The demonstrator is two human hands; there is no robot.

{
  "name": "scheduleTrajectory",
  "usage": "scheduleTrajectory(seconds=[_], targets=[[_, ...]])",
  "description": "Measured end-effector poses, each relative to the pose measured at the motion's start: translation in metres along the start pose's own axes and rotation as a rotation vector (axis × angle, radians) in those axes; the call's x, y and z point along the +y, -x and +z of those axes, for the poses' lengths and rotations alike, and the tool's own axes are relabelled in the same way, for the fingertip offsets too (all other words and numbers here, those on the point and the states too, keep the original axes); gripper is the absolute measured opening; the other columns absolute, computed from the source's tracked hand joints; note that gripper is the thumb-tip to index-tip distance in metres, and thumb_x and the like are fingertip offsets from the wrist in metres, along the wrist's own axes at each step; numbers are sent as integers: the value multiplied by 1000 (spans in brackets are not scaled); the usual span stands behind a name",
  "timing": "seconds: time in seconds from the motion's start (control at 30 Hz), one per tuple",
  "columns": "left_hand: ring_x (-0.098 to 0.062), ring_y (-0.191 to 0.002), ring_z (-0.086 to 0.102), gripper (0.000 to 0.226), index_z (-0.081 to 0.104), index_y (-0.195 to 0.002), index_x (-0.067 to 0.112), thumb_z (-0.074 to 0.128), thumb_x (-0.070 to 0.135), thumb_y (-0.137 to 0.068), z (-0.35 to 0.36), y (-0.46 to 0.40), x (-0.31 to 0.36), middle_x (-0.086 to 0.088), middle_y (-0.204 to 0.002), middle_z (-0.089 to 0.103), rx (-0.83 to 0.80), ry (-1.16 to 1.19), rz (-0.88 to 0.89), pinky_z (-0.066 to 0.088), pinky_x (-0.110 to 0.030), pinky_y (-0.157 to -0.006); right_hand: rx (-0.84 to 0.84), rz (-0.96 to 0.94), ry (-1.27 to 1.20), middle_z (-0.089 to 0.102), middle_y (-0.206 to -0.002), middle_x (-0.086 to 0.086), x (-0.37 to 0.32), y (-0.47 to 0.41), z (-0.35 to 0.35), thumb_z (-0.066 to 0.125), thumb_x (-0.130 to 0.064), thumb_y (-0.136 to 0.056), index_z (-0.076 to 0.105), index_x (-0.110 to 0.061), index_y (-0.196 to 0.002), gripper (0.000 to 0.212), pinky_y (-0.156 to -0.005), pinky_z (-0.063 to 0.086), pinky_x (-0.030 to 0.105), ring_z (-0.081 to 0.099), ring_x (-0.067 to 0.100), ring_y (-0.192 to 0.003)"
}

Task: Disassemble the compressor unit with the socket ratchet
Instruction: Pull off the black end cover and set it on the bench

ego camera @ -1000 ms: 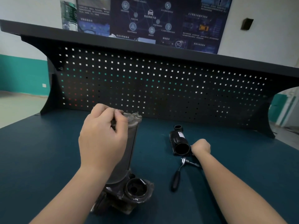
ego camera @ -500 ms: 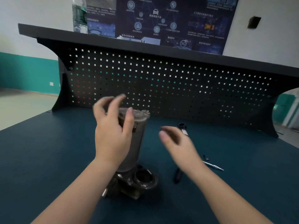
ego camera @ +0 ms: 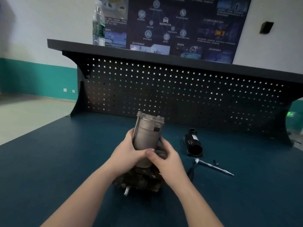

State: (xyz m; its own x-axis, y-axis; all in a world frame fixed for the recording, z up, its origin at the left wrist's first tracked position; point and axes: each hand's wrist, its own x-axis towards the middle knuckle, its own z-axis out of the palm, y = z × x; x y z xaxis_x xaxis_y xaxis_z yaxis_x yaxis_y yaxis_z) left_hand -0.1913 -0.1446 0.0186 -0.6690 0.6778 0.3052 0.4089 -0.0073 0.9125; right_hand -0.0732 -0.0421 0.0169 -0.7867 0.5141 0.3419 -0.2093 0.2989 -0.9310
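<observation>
The compressor unit [ego camera: 146, 149] stands upright on the table [ego camera: 49, 161], slightly left of the middle, with both hands wrapped round its grey metal cylinder [ego camera: 147, 136]. The left hand [ego camera: 126, 153] curls round the cylinder's left side, thumb laid across the front near the lower end. The right hand [ego camera: 165, 158] grips the right side at the same height, its thumb meeting the left thumb at the front and its fingers reaching behind the cylinder. A thin rod runs up the cylinder's left edge to the flanged cap at the top. Below the hands sits the dark, grimy base [ego camera: 141, 181] of the unit, with one short silvery stub [ego camera: 126, 190] poking out toward the camera.

To the right of the unit, well clear of the hands, one black tubular housing [ego camera: 194, 145] lies on the table with its open mouth facing the camera. Just in front of it lies one socket ratchet [ego camera: 192, 168], its black handle pointing toward the near edge and its metal head beside a long silvery rod [ego camera: 214, 167] that stretches to the right. One small dark piece [ego camera: 216, 163] rests just behind that rod; what it is cannot be told.

Behind the table rises a black pegboard [ego camera: 180, 92] topped by a shelf [ego camera: 147, 54], on which one clear plastic bottle [ego camera: 98, 25] with a green label stands. A dark poster [ego camera: 188, 25] hangs on the wall beyond.
</observation>
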Motion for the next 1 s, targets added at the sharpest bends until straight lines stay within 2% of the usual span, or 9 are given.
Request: scheduleTrajectory(seconds=[0.17, 0.33, 0.4, 0.5, 0.6, 0.73, 0.83, 0.93, 1.0], targets=[[5, -92, 64, 72, 27, -115, 70, 73, 63, -60, 27, 31, 14, 30, -107, 64, 290, -29, -11, 53, -29, -76, -27, -50, -72, 74, -99, -15, -6, -9, 3, 79, -45, -69, 64, -38, -110, 45, -71, 52, 15, 70, 4, -91], [-28, -129, 36, 86, 18, -149, 23, 70, 20, -81, 58, 42, 26, -10, -141, 37, 445, -37, -63, 34, -45, -109, -85, -37, -101, 74, -103, -7, -8, -18, 5, 77, -34, -68, 66, -25, -109, 44, -77, 53, 19, 69, 9, -98], [-26, -134, 31, 93, 18, -148, 23, 71, 30, -72, 48, 46, 31, -8, -143, 31, 454, 41, -70, 28, -38, -113, -89, -24, -166, 75, -104, -2, -5, -18, 4, 77, -29, -69, 65, -20, -111, 45, -76, 54, 22, 70, 14, -98], [-12, -144, 16, 101, 22, -149, 27, 58, 60, -61, 15, 36, 49, 1, -152, 21, 554, -42, 224, 13, -23, -115, -95, -31, -188, 75, -103, -4, -1, -17, 4, 80, -20, -76, 65, -21, -112, 39, -72, 54, 19, 70, 10, -96], [-6, -138, 33, 64, 51, -128, 42, 52, 67, -69, -9, 7, 64, 21, -138, 47, 314, -282, 415, 22, -11, -107, -127, -14, -165, 74, -102, -12, 0, -17, 1, 77, -30, -77, 65, -28, -111, 36, -75, 53, 17, 69, 5, -98], [-13, -104, 53, 30, 68, -91, 44, 51, 59, -71, -2, -2, 64, 32, -95, 64, 367, -305, 468, 33, -6, -85, 92, -23, 52, 75, -95, -11, 14, -32, -56, 63, -25, -94, 70, -30, -98, 9, -86, 52, 25, 68, 9, -99], [-15, -98, 51, 28, 67, -89, 44, 52, 59, -71, 5, 2, 63, 33, -91, 63, 466, -314, 487, 30, 0, -80, 401, 235, 570, 67, -108, 0, 43, -49, -125, 45, -1, -91, 68, -23, -111, 37, -96, 48, 36, 60, 22, -109], [-15, -96, 49, 33, 70, -90, 40, 51, 60, -71, 9, 5, 65, 34, -90, 61, 512, -322, 488, 28, 1, -80, 334, 629, 1104, 56, -125, 5, 83, -53, -164, 40, -5, -92, 57, -24, -123, 40, -101, 34, 43, 40, 27, -123], [-13, -96, 48, 40, 74, -92, 34, 51, 60, -71, 9, 5, 65, 34, -89, 60, 526, -341, 495, 29, 0, -81, 268, 672, 1256, 52, -124, 1, 98, -56, -165, 38, -3, -90, 56, -23, -117, 39, -101, 31, 47, 34, 26, -121]])
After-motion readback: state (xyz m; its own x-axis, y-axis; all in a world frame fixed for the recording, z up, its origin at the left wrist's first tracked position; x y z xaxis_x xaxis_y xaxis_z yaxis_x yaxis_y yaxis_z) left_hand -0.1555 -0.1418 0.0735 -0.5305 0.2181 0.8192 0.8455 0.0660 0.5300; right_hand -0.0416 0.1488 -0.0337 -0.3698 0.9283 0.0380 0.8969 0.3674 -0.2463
